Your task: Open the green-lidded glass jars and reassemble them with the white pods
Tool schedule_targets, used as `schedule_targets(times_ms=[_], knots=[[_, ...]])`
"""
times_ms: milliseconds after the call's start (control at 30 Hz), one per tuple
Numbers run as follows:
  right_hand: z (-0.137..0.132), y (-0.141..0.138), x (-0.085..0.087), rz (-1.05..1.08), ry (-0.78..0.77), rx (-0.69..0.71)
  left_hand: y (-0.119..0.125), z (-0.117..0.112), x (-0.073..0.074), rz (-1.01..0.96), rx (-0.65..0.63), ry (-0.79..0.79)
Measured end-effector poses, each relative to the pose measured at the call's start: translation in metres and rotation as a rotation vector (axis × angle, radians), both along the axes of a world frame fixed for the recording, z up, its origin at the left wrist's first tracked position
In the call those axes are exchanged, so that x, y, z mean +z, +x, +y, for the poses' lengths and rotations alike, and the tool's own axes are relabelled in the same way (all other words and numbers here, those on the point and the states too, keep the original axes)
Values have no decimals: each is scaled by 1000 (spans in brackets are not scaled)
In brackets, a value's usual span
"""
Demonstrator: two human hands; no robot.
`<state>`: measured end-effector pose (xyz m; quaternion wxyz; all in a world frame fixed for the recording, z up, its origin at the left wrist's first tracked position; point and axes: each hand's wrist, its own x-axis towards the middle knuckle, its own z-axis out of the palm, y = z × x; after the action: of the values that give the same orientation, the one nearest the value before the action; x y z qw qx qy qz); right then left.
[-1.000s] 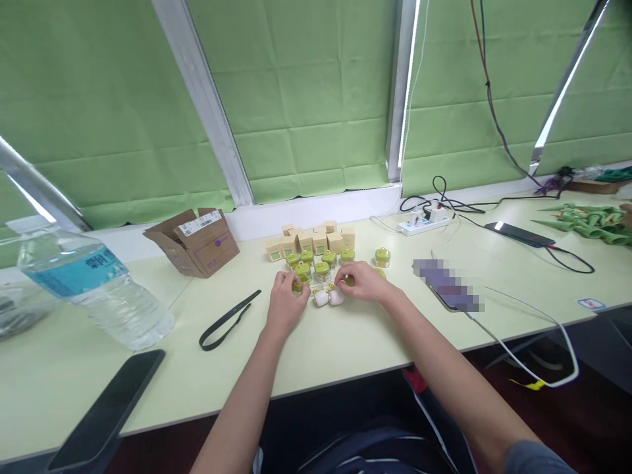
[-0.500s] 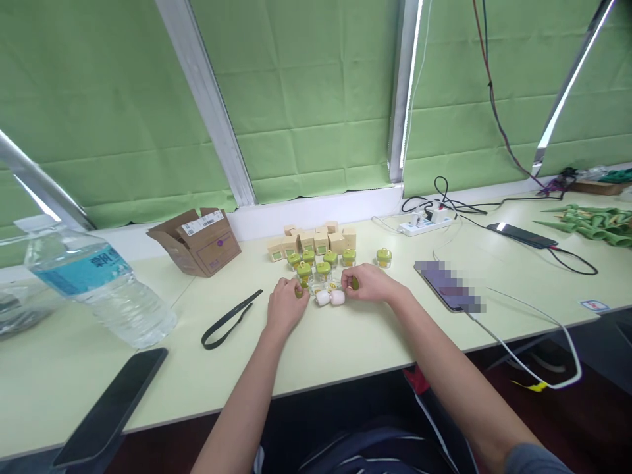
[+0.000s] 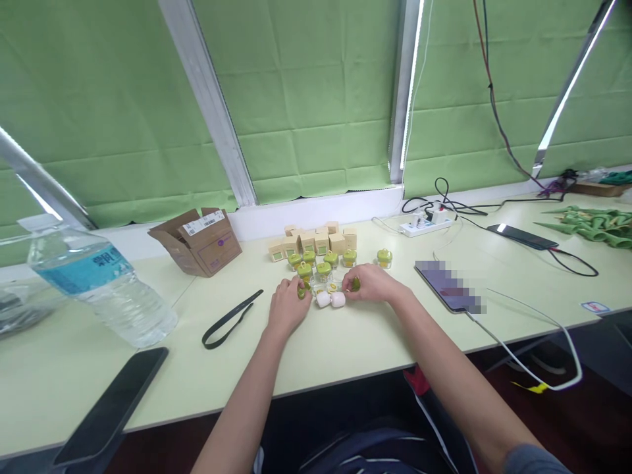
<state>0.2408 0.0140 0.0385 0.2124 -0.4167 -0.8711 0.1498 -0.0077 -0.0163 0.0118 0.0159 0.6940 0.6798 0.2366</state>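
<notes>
My left hand (image 3: 285, 304) rests on the pale green table with its fingers pinched on a small green lid (image 3: 301, 293). My right hand (image 3: 372, 284) lies just to the right, pinching another green lid (image 3: 355, 284). Between the hands lie two small white pieces (image 3: 330, 299) and clear little jars (image 3: 326, 286). Behind them stand several green-lidded jars (image 3: 323, 268), one jar (image 3: 384, 257) apart at the right, and a row of small tan boxes (image 3: 316, 240).
An open cardboard box (image 3: 200, 242) sits at the back left, a water bottle (image 3: 93, 283) lies at far left, a black strap (image 3: 230, 319) and a dark phone (image 3: 111, 408) nearer. Right: a phone on a cable (image 3: 447, 286), a power strip (image 3: 424, 224), green cones (image 3: 592, 224).
Both hands have stayed over the jars, drawing slightly nearer me; the green lid in each hand now shows more clearly. The view shifted a little.
</notes>
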Motion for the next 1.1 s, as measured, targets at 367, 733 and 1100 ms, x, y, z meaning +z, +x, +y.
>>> schedule_targets(times_ms=[367, 733, 1100], knots=[[3, -1, -3, 122, 79, -17, 1, 0, 0, -21, -8, 0], [-5, -29, -10, 239, 98, 43, -1, 4, -3, -85, -77, 30], [-9, -38, -12, 257, 44, 125, 1, 2, 0, -156, -91, 37]])
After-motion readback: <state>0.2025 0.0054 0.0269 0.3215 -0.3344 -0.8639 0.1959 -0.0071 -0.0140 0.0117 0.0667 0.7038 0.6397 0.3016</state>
